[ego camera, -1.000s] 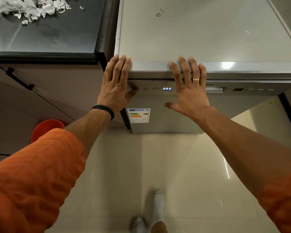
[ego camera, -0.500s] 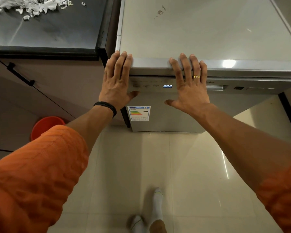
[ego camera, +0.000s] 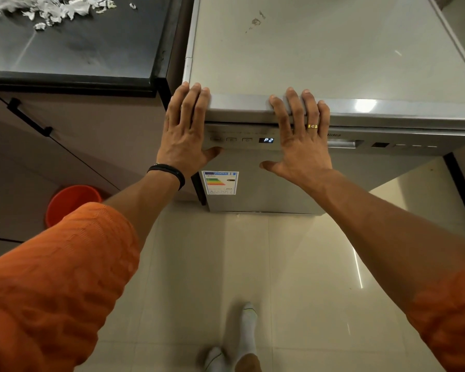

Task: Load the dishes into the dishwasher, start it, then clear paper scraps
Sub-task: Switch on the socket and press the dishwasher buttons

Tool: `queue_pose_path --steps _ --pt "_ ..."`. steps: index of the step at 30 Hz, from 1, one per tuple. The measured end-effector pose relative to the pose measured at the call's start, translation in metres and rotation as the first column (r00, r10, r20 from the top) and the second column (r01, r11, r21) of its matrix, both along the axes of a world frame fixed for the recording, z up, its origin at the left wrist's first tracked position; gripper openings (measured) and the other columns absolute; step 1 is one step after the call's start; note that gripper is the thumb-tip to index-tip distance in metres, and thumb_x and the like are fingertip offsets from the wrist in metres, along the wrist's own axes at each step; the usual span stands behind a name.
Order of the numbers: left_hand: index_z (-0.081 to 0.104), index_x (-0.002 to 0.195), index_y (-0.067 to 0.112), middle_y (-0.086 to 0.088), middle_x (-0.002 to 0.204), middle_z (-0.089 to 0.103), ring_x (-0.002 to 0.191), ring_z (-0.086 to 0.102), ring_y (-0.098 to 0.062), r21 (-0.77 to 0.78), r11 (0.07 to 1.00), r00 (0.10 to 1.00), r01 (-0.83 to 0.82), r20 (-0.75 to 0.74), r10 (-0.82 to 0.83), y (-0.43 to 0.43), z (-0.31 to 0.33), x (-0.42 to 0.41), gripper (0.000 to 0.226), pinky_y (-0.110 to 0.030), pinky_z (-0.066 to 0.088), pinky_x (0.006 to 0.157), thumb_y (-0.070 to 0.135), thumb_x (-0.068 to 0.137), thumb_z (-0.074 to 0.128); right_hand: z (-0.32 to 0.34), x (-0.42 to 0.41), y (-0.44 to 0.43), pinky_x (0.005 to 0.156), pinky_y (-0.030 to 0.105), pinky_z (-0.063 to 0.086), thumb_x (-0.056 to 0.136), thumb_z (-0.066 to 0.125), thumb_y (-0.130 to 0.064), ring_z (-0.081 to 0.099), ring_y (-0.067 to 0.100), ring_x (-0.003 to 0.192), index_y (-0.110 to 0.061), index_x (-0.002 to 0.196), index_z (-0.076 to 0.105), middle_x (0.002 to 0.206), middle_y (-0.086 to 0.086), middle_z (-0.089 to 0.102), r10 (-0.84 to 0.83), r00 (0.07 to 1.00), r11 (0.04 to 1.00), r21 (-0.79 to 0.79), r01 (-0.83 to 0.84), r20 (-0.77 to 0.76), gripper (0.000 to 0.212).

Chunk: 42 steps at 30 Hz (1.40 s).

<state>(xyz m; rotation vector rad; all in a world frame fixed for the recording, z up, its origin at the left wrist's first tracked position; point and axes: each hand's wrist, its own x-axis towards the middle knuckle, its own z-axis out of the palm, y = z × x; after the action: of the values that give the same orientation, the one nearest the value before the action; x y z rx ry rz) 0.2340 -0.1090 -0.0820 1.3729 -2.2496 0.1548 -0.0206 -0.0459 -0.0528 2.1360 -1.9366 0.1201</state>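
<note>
The silver dishwasher (ego camera: 333, 57) stands in front of me with its door closed. Its blue display (ego camera: 268, 140) reads P2, beside a row of buttons (ego camera: 231, 140). My left hand (ego camera: 185, 130) lies flat over the door's top left corner, fingers straight and reaching onto the top edge. My right hand (ego camera: 301, 135), with a gold ring, lies flat against the control panel to the right of the display, fingers straight over the top edge. A heap of white paper scraps (ego camera: 51, 8) sits on the dark countertop (ego camera: 91, 49) at the upper left.
An orange bucket (ego camera: 70, 202) stands on the floor by the cabinet (ego camera: 65, 146) at the left. An energy label (ego camera: 220, 182) is stuck on the dishwasher door. Shiny cream floor tiles (ego camera: 253, 277) stretch below, with my socked feet (ego camera: 242, 345) at the bottom.
The display changed from 888 to P2. Both hands stay flat against the door top, barely shifted.
</note>
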Motion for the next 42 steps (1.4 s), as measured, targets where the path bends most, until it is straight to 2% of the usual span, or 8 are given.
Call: queue_pose_path --steps 11,16,20,26,31,33,37,42 --pt "0.019 0.159 0.006 -0.018 0.164 0.023 0.154 0.012 -0.038 0.053 0.999 0.999 -0.002 0.043 -0.001 0.008 0.014 0.001 0.122 -0.054 0.018 0.126 0.050 0.069 0.087 0.009 0.000 0.002 0.123 0.061 0.006 0.062 0.080 -0.073 0.002 0.043 0.154 -0.022 0.162 -0.003 0.167 0.016 0.005 0.010 1.000 0.998 0.066 -0.011 0.003 0.140" --pt "0.012 0.162 0.010 -0.012 0.168 0.015 0.157 0.005 -0.032 0.193 0.981 0.992 -0.018 0.123 -0.006 0.019 0.037 0.003 0.127 -0.052 0.012 0.127 0.049 0.068 0.088 0.027 -0.001 0.008 0.124 0.059 0.003 0.065 0.076 -0.076 -0.004 0.042 0.155 -0.023 0.162 -0.009 0.169 0.016 -0.002 0.022 1.000 0.985 0.168 -0.026 0.022 0.139" --pt "0.006 0.163 0.013 -0.009 0.171 0.006 0.158 -0.003 -0.026 0.334 0.941 0.985 -0.057 0.173 -0.001 0.026 0.065 -0.001 0.126 -0.045 0.002 0.128 0.057 0.073 0.082 0.055 -0.001 0.009 0.125 0.056 0.002 0.073 0.068 -0.076 -0.006 0.040 0.155 -0.024 0.162 -0.011 0.169 0.014 -0.005 0.036 0.999 0.955 0.295 -0.042 0.027 0.130" --pt "0.004 0.163 0.015 -0.008 0.171 0.004 0.158 -0.003 -0.024 0.498 0.861 0.968 -0.104 0.250 -0.028 0.025 0.109 -0.008 0.114 -0.043 0.003 0.129 0.064 0.084 0.069 0.109 -0.001 0.000 0.123 0.050 0.019 0.085 0.065 -0.065 0.006 0.035 0.156 -0.028 0.162 0.000 0.169 0.010 0.004 0.047 0.997 0.865 0.498 -0.070 0.058 0.107" --pt "0.026 0.157 0.020 -0.003 0.166 0.023 0.155 0.017 -0.021 0.557 0.822 0.961 -0.113 0.272 -0.052 0.020 0.138 -0.008 0.088 -0.047 0.011 0.128 0.061 0.089 0.065 0.147 0.011 -0.012 0.107 0.047 0.044 0.093 0.064 -0.046 0.034 0.031 0.144 -0.022 0.155 0.027 0.157 0.009 0.032 0.060 0.997 0.800 0.594 -0.079 0.052 0.076" --pt "0.034 0.153 0.023 -0.001 0.163 0.030 0.152 0.023 -0.020 0.578 0.808 0.971 -0.118 0.238 -0.028 0.019 0.147 -0.002 0.075 -0.048 0.014 0.127 0.058 0.093 0.061 0.159 0.019 -0.019 0.105 0.045 0.046 0.094 0.062 -0.047 0.038 0.030 0.141 -0.021 0.153 0.031 0.154 0.007 0.038 0.075 0.995 0.803 0.588 -0.096 0.060 0.071" --pt "0.031 0.157 0.027 -0.002 0.164 0.032 0.151 0.029 -0.024 0.608 0.783 0.991 -0.133 0.056 0.125 0.026 0.153 0.013 0.074 -0.046 0.024 0.124 0.056 0.096 0.058 0.173 0.040 -0.035 0.103 0.044 0.047 0.095 0.061 -0.049 0.040 0.029 0.141 -0.022 0.154 0.033 0.155 0.005 0.040 0.077 0.988 0.823 0.551 -0.137 0.131 0.071" --pt "0.036 0.156 0.024 -0.001 0.158 0.042 0.144 0.041 -0.021 0.654 0.745 0.916 -0.131 -0.208 0.344 0.025 0.167 0.067 0.065 -0.042 0.036 0.117 0.050 0.100 0.056 0.191 0.099 -0.061 0.102 0.041 0.048 0.094 0.061 -0.048 0.045 0.026 0.138 -0.025 0.152 0.039 0.153 0.001 0.045 0.120 0.968 0.847 0.485 -0.217 0.222 0.066"
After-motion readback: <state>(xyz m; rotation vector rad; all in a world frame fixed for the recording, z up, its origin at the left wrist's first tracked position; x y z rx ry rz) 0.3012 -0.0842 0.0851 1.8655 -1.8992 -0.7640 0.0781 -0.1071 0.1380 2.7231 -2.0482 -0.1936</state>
